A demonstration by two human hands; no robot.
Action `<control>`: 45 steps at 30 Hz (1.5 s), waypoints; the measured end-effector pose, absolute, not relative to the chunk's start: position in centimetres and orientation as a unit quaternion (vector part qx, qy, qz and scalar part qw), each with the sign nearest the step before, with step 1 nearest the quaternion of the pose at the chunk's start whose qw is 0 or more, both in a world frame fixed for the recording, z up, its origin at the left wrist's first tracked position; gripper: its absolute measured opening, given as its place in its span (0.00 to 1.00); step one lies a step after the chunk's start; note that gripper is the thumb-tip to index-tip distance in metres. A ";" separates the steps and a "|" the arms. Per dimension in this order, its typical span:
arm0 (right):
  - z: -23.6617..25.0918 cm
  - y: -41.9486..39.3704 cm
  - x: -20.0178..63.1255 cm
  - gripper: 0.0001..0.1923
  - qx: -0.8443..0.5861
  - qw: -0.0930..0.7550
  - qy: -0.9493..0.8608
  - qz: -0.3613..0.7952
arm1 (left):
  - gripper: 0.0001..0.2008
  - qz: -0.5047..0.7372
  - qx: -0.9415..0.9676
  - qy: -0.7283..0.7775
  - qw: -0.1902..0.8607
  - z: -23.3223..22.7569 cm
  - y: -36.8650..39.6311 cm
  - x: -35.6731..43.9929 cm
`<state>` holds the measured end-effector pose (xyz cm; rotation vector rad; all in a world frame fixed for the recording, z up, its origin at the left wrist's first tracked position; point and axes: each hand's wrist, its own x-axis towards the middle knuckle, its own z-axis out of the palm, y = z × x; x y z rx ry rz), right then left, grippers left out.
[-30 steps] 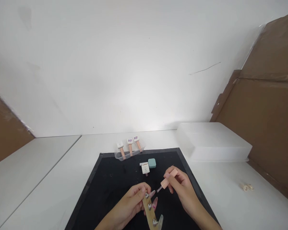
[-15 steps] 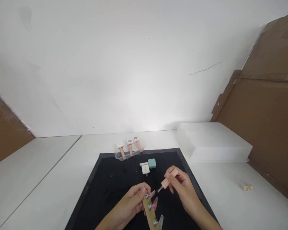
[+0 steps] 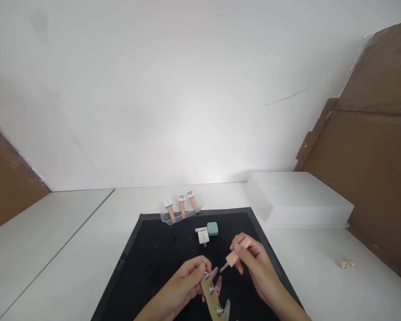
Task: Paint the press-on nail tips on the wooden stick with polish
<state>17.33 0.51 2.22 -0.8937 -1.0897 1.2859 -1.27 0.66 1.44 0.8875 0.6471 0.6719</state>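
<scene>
A white table (image 3: 63,249) carries a black mat (image 3: 160,263) at its centre, with a pale translucent box (image 3: 297,198) on the right beside brown cardboard panels (image 3: 374,169). At the far edge of the mat lies a clear tray (image 3: 180,215) with three peach-handled polish bottles (image 3: 182,205) in a row; nearer, a small teal block (image 3: 212,228) stands just beside an open white bottle (image 3: 203,235). Two small rings (image 3: 347,264) lie well apart on the table to the right.

The left hand (image 3: 183,290) is closed around a wooden display stick (image 3: 212,301) that bears metal fittings, each carrying a false nail tip; the topmost nail tip (image 3: 214,272) points toward the right hand. The right hand (image 3: 254,263) pinches the peach cap of a polish brush (image 3: 235,255), bristles angled down and left toward that tip.

Compared with the frames of one second and half a second ago, the brush sits a little higher and further from the nail tip; a clear gap now separates bristles and tip, where they were nearly touching before. The stick has also tilted slightly lower in the view. Judged from this, one stroke on the top tip appears finished and the brush is lifted clear, either for a further stroke or for a reload at the open bottle, which stands on the mat just beyond both hands.
</scene>
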 end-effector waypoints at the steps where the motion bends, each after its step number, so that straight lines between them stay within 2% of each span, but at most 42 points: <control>1: 2.2 0.5 17.3 0.15 -0.378 0.574 -0.473 0.551 | 0.17 0.311 0.415 0.301 0.800 1.5 0.6 -1.3; 7: 2.5 0.4 17.2 0.14 -0.379 0.547 -0.493 0.560 | 0.17 0.306 0.421 0.298 0.800 1.7 0.7 -1.1; 14: 2.5 0.3 17.2 0.16 -0.384 0.572 -0.472 0.550 | 0.17 0.306 0.423 0.301 0.798 1.7 0.6 -1.3; 45: 2.4 0.6 17.2 0.15 -0.384 0.575 -0.478 0.542 | 0.17 0.309 0.418 0.314 0.794 1.3 0.7 -1.3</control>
